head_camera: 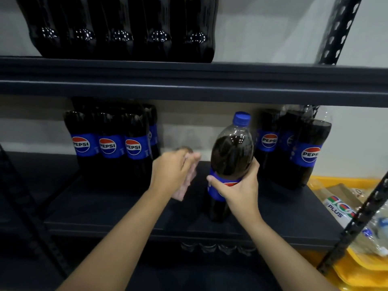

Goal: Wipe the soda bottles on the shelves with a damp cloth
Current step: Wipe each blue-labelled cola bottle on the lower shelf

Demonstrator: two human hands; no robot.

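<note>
A dark cola bottle (231,156) with a blue cap and blue label stands near the front of the middle shelf (126,217). My right hand (239,190) is wrapped around its label. To the left of the bottle, my left hand (172,171) grips a pale pink cloth (186,185) that hangs below the fingers, apart from the bottle. A wrapped pack of cola bottles (109,143) stands at the back left of the shelf. Several more cola bottles (294,148) stand at the back right.
The upper shelf (189,80) carries another pack of dark bottles (126,28). A perforated black upright (340,30) stands at the right. Yellow crates (357,269) with plastic-wrapped drink packs (340,206) sit at the lower right. Bottle tops (216,247) show under the shelf.
</note>
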